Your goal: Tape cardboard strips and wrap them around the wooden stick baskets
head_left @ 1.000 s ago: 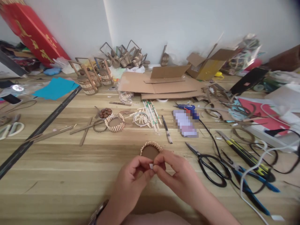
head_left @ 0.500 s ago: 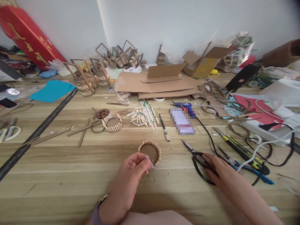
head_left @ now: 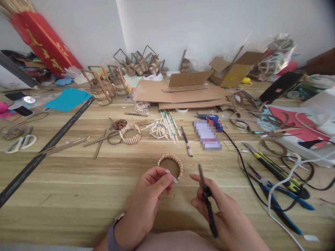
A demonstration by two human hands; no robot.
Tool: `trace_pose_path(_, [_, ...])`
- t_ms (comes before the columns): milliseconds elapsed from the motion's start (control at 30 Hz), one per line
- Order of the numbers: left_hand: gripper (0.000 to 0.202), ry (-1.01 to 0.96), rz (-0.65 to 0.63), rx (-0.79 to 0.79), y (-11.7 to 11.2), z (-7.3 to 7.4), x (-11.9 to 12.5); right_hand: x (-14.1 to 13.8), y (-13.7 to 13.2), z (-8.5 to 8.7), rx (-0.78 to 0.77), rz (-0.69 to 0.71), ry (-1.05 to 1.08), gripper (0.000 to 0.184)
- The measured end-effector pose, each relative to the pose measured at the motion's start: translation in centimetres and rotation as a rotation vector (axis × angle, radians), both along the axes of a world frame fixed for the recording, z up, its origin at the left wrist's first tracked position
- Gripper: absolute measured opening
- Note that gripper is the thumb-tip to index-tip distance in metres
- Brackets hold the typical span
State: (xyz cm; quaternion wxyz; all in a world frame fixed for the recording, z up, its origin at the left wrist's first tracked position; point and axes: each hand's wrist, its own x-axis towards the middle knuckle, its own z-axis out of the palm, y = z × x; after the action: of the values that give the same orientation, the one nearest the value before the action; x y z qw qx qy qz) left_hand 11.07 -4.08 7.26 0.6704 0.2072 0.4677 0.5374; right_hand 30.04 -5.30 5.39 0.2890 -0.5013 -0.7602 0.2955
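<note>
My left hand (head_left: pixel 150 195) is closed in a pinch on a small white strip (head_left: pixel 171 175), held just in front of a round brown cardboard disc ringed with short wooden sticks (head_left: pixel 170 165). My right hand (head_left: pixel 222 212) grips black scissors (head_left: pixel 206 198), blades pointing away from me toward the disc. Both hands hover low over the wooden table (head_left: pixel 78 188) near its front edge.
A second stick-ringed disc (head_left: pixel 130 134), loose sticks (head_left: pixel 169 125), a blue glue gun (head_left: pixel 209 118) and a phone (head_left: pixel 206 134) lie behind. Pliers, cutters and cables (head_left: pixel 277 174) crowd the right. Flat cardboard (head_left: pixel 180 92), small baskets (head_left: pixel 104 89) and a long black ruler (head_left: pixel 49 143) lie further back and left.
My right hand left the white strip, reached right to the scissors on the table, picked them up and brought them back beside my left hand. My left hand stayed pinching the strip.
</note>
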Motion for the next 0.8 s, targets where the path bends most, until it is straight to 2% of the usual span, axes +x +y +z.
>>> trace_pose_path(200, [0.029, -0.045, 0.029, 0.02, -0.2, -0.1, -0.1, -0.4, 0.1, 0.4, 0.081, 0.077, -0.022, 0.049])
trace_pose_path(400, [0.03, -0.089, -0.011, 0.01, 0.0, -0.3, 0.0, -0.6, 0.2, 0.8, 0.01, 0.111, -0.105, 0.05])
trace_pose_path(800, [0.03, -0.079, -0.065, 0.029, 0.2, -0.9, -0.2, -1.1, 1.2, 0.3, -0.06, 0.172, -0.084, 0.054])
